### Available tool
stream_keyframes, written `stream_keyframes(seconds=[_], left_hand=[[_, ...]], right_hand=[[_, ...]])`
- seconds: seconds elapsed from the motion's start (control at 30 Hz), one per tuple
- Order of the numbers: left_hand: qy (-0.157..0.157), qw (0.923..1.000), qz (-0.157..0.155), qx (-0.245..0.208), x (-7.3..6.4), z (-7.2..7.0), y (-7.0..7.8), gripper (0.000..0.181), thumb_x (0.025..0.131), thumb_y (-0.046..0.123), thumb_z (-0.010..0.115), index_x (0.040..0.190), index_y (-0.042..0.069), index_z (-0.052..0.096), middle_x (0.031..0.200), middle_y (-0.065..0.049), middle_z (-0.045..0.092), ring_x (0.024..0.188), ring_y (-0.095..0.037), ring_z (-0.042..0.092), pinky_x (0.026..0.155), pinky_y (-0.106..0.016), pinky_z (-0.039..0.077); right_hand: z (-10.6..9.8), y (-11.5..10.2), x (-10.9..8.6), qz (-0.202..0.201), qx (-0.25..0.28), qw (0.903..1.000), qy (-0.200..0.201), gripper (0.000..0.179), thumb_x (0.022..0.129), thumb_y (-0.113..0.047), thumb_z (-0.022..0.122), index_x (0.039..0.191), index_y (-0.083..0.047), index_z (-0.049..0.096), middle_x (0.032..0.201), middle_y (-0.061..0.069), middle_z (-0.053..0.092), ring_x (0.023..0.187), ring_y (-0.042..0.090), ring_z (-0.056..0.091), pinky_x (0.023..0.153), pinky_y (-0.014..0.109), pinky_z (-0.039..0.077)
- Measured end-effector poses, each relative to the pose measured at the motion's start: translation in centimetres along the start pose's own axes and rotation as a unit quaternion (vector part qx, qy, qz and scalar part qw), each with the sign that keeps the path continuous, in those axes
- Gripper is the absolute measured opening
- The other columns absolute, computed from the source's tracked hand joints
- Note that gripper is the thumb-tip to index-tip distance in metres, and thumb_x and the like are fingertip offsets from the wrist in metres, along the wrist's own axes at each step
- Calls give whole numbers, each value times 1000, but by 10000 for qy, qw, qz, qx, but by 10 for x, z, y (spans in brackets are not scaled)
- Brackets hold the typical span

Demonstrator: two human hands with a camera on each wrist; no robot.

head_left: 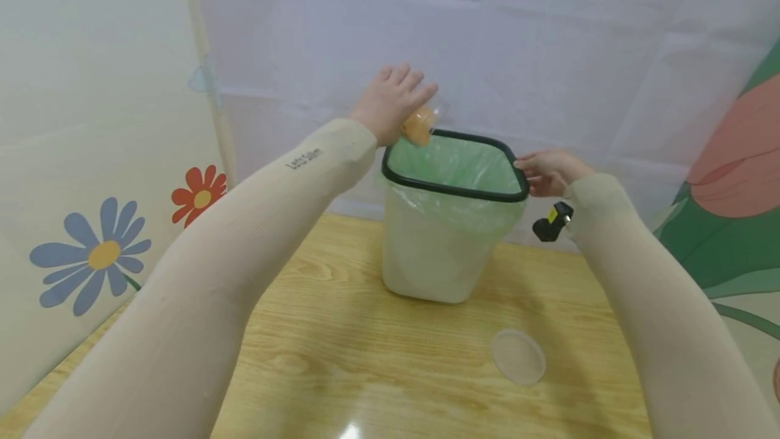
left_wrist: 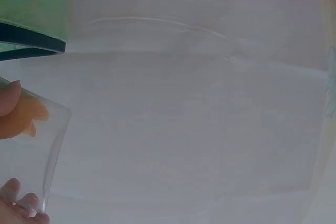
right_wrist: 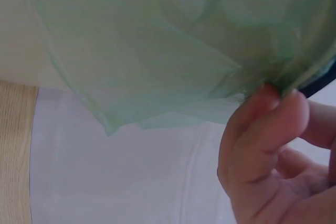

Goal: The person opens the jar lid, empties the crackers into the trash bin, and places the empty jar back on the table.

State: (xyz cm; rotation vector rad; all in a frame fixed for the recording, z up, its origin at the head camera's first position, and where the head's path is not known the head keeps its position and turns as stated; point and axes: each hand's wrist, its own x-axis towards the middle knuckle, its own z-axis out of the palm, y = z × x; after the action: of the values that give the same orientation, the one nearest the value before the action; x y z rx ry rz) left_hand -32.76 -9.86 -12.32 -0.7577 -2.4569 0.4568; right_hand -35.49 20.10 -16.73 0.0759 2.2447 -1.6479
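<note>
Round clear lid appears removed; orange piece is not yet discharged from clear plastic container, gripped by left hand; green-lined white bin is held at rim by right hand.

White bin, black rim, green liner, orange lump

From up on the person's head, one camera looks forward and down over both arms, far enough back to take in the whole bin, the tabletop and the white cloth behind. Close by the left hand, another faces mostly that cloth, sharing with the head view the rim and the clear container, both at its left edge. The third looks from very near at the right hand and green liner, which the head view catches from farther off.
</note>
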Motion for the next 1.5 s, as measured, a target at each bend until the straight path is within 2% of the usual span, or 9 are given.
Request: stream_keyframes(seconds=[0.17, 0.33, 0.7, 1.07, 1.3, 1.5], left_hand=[[-7, 10000, 14, -26, 0, 0, 0, 82, 85, 13, 74, 152, 8, 27, 151, -23, 29, 140, -41, 23, 115, -51, 17], [-60, 10000, 29, -44, 0, -2, 0, 80, 87, 11, 72, 152, 8, 26, 153, -23, 27, 141, -41, 21, 115, -51, 15], [-18, 9999, 141, -44, 1, -4, 0, 74, 89, -1, 63, 152, 8, 26, 154, -23, 24, 142, -42, 18, 116, -51, 13], [-155, 9996, 231, 64, 1, -5, -3, 75, 90, 3, 64, 154, 9, 24, 156, -23, 22, 143, -42, 16, 116, -52, 12], [-225, 9985, 360, 338, 1, -8, -2, 77, 88, 2, 64, 153, 9, 24, 153, -24, 25, 141, -43, 19, 115, -52, 14], [-210, 9989, 318, 291, 0, -9, -1, 76, 88, 2, 65, 153, 9, 26, 152, -24, 28, 140, -42, 22, 115, -52, 14]], right_hand=[[-1, 0, -1, -18, 30, 10000, -55, 55, 103, -13, 45, 152, -1, 23, 86, -4, 57, 72, 5, 57, 65, 18, 47], [-1, 1, -1, -19, -55, 10000, -34, 56, 103, -15, 45, 152, -2, 23, 89, -4, 56, 73, 5, 57, 66, 19, 47], [-3, 1, -2, 1, 112, 9999, -110, 55, 103, -13, 45, 152, -3, 23, 89, -3, 59, 74, 6, 58, 67, 18, 47], [-2, 0, -3, 46, 238, 9997, -71, 57, 103, -11, 45, 153, -2, 21, 90, -1, 59, 76, 7, 58, 66, 17, 48], [-1, 0, -3, 67, 210, 9998, -34, 56, 103, -11, 45, 153, -3, 22, 90, -2, 59, 76, 7, 59, 67, 17, 48], [0, 0, -1, 13, 97, 9999, -23, 56, 103, -13, 45, 153, -3, 22, 90, -3, 58, 76, 6, 58, 65, 18, 47]])
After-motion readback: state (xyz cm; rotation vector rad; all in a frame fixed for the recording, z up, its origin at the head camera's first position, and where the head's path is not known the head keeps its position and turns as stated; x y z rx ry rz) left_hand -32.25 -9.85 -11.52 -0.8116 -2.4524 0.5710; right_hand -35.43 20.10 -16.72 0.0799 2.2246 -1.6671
